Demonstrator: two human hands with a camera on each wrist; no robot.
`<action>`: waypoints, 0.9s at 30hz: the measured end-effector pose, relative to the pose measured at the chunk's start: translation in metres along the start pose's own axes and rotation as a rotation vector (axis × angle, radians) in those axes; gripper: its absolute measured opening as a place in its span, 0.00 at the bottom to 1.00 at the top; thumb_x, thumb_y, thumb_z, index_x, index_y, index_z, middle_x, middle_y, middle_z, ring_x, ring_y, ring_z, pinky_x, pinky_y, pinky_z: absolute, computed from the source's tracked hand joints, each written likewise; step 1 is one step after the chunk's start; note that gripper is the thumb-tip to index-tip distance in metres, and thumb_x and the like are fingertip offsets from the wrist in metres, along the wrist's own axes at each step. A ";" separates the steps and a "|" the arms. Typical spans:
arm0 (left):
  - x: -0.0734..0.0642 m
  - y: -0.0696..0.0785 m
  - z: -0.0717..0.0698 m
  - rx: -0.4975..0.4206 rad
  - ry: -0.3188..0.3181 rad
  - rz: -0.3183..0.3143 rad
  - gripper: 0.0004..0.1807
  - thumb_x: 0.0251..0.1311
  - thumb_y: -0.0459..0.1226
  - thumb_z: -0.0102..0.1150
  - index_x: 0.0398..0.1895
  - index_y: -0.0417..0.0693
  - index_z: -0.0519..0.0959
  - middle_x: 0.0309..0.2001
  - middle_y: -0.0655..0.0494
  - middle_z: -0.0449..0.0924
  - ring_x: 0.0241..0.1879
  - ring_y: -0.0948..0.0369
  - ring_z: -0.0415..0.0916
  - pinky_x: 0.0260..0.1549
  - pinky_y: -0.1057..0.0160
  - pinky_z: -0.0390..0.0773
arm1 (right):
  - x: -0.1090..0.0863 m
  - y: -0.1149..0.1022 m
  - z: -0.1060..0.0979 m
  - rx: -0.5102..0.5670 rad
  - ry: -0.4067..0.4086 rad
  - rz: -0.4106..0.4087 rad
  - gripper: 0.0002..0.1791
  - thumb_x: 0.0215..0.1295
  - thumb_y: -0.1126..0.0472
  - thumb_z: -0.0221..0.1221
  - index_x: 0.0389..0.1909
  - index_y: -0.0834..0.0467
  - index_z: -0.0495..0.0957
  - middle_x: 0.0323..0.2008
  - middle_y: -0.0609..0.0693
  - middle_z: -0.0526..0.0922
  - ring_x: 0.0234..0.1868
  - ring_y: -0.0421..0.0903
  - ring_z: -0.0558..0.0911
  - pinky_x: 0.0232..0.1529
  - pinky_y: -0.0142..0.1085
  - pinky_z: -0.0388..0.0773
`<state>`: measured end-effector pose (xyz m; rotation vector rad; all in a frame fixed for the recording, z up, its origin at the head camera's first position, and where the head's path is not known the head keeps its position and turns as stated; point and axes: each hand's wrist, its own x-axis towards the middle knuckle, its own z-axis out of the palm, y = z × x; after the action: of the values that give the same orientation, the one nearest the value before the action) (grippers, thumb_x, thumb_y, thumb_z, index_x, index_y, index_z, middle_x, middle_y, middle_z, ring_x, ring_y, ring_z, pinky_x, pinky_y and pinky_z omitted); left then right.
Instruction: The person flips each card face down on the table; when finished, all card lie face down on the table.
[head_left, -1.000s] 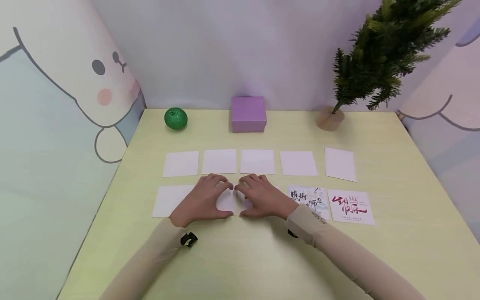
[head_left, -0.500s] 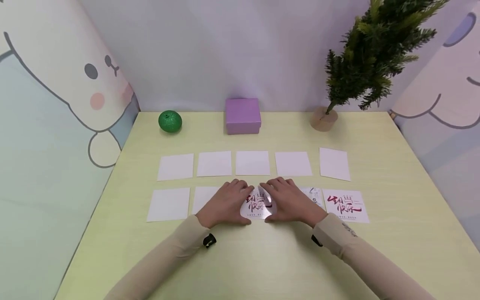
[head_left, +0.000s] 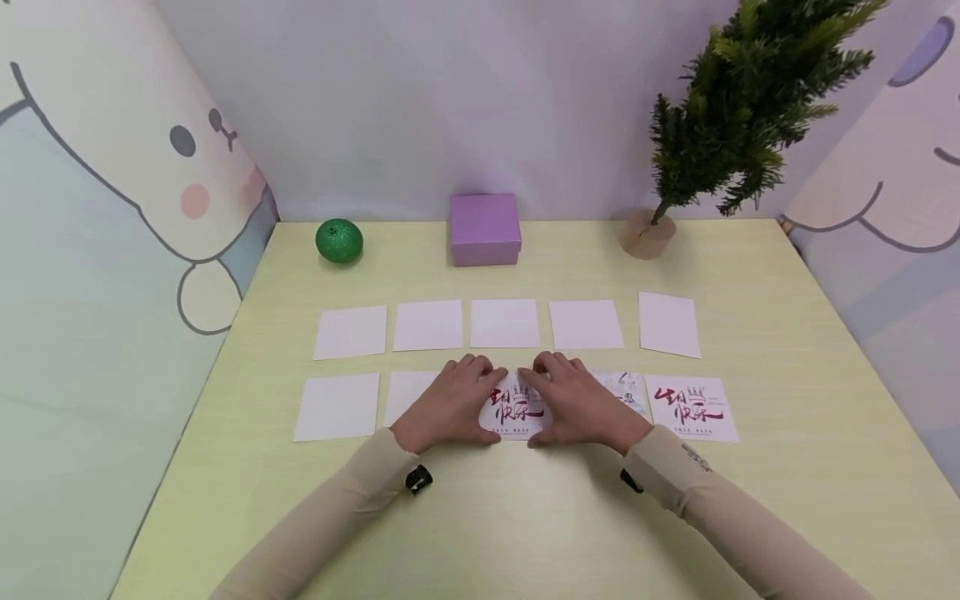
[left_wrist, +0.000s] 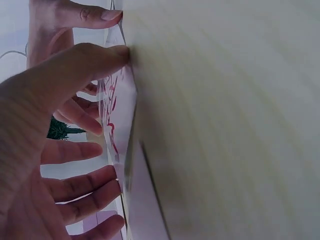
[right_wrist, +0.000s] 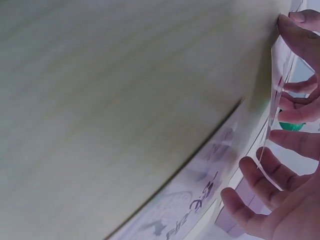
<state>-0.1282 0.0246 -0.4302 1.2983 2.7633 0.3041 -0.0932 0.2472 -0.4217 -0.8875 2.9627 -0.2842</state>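
Between my two hands is a white greeting card (head_left: 513, 412) with red brush lettering and a small cake drawing, third in the near row. My left hand (head_left: 448, 407) holds its left side, thumb at the near edge and fingers toward the far edge. On the opposite side, my right hand (head_left: 583, 407) holds the same card likewise. In the left wrist view the card (left_wrist: 114, 115) looks slightly bowed and tilted. Right of it, my right hand partly covers a blue-grey printed card (head_left: 624, 390); left of it, my left hand partly covers a blank white card (head_left: 405, 392).
Another red-lettered card (head_left: 693, 408) ends the near row at the right; a blank card (head_left: 337, 407) ends it at the left. Several blank cards (head_left: 505, 323) form the far row. Behind stand a green ball-like object (head_left: 340, 242), a purple box (head_left: 485, 231) and a small artificial tree (head_left: 727, 117).
Both hands have moved right from the second near-row card to the third, now gripping it at both sides. Its red lettering has come into view. The head view has shifted slightly.
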 end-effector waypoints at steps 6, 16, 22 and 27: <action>0.000 0.001 0.000 0.006 0.014 -0.004 0.47 0.37 0.58 0.74 0.62 0.47 0.70 0.52 0.54 0.71 0.49 0.57 0.67 0.46 0.56 0.71 | 0.001 -0.002 0.000 0.012 -0.007 0.005 0.51 0.35 0.36 0.74 0.62 0.57 0.72 0.48 0.51 0.69 0.47 0.46 0.69 0.47 0.42 0.70; 0.001 0.002 0.002 0.017 0.021 -0.011 0.48 0.34 0.58 0.74 0.61 0.47 0.71 0.52 0.54 0.70 0.49 0.58 0.68 0.44 0.56 0.72 | -0.001 -0.004 0.003 0.091 -0.002 0.015 0.53 0.32 0.39 0.77 0.62 0.59 0.71 0.46 0.53 0.65 0.43 0.44 0.67 0.42 0.36 0.73; 0.001 0.003 -0.001 0.040 0.022 -0.003 0.48 0.35 0.60 0.73 0.62 0.47 0.70 0.53 0.54 0.70 0.50 0.57 0.68 0.46 0.55 0.71 | -0.001 -0.003 0.002 0.074 0.008 0.007 0.52 0.33 0.40 0.75 0.63 0.60 0.71 0.48 0.53 0.65 0.45 0.44 0.66 0.45 0.35 0.73; 0.005 0.008 -0.010 0.093 0.138 0.037 0.53 0.35 0.68 0.69 0.63 0.46 0.69 0.55 0.53 0.72 0.53 0.56 0.70 0.46 0.54 0.72 | 0.001 -0.002 -0.011 0.054 0.084 -0.004 0.53 0.33 0.42 0.73 0.63 0.62 0.70 0.49 0.53 0.67 0.46 0.45 0.67 0.46 0.36 0.73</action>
<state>-0.1268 0.0321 -0.4186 1.4014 2.9023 0.2811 -0.0936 0.2466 -0.4109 -0.8976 3.0134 -0.4102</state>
